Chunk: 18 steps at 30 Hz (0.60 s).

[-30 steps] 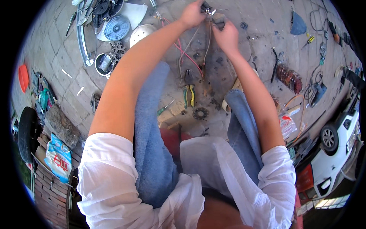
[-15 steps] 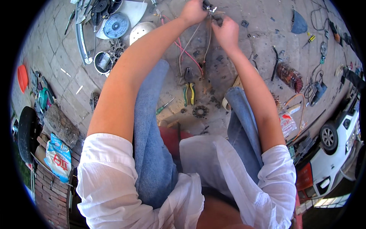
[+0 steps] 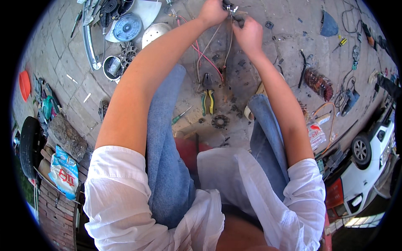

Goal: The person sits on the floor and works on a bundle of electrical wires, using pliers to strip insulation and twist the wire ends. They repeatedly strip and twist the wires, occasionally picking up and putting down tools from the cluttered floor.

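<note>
My left hand [image 3: 213,11] is closed near the top of the view on a small dark and silver fitting [image 3: 233,9]. My right hand [image 3: 249,32] is just below and right of it, fingers closed on a small dark piece at a wire's end; exact shapes are hidden by the fingers. A pale wire [image 3: 230,46] hangs from between the hands, beside red wires [image 3: 214,68]. Yellow-green pliers [image 3: 211,104] lie on the paving between my knees, with a green screwdriver [image 3: 177,118] and a black toothed ring [image 3: 220,121].
Metal parts and a round blue-grey disc [image 3: 127,28] lie at upper left, a white bowl-shaped piece [image 3: 154,33] beside them. At right lie a rusty cylinder [image 3: 317,81], cables and a white car [image 3: 368,167]. A tyre [image 3: 29,146], rock [image 3: 67,136] and bag [image 3: 63,169] are left.
Both hands have edged slightly upward in the view over the last second, with their grips kept. The loose objects on the paving lie as before.
</note>
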Each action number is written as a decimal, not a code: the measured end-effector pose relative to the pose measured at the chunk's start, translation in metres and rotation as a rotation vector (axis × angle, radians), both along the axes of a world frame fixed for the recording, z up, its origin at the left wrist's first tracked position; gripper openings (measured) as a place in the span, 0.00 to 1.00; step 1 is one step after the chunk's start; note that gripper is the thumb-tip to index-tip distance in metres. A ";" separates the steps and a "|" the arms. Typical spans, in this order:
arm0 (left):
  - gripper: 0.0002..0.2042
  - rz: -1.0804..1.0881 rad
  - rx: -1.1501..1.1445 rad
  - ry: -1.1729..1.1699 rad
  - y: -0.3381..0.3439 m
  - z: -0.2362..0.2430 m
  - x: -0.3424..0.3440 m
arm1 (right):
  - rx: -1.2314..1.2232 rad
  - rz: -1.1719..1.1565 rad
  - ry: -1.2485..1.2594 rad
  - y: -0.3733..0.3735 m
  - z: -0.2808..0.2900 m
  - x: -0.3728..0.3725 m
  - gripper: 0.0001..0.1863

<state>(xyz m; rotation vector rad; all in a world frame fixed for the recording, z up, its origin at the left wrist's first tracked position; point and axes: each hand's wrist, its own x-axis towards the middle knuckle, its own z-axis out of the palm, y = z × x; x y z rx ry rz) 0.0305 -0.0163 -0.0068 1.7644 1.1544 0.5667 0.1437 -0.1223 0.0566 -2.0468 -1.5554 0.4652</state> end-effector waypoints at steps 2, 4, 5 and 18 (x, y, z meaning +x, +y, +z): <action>0.10 0.004 -0.026 -0.004 0.000 0.001 0.000 | -0.007 -0.005 -0.008 0.000 0.000 -0.001 0.12; 0.10 0.008 -0.065 -0.004 0.000 0.004 0.001 | -0.004 -0.011 -0.004 0.000 0.001 -0.001 0.12; 0.10 0.011 -0.066 -0.008 0.000 0.006 0.001 | -0.010 0.002 -0.011 0.001 0.001 0.000 0.12; 0.09 0.044 -0.052 0.022 -0.006 0.010 0.001 | -0.088 -0.029 -0.023 0.000 -0.011 -0.001 0.13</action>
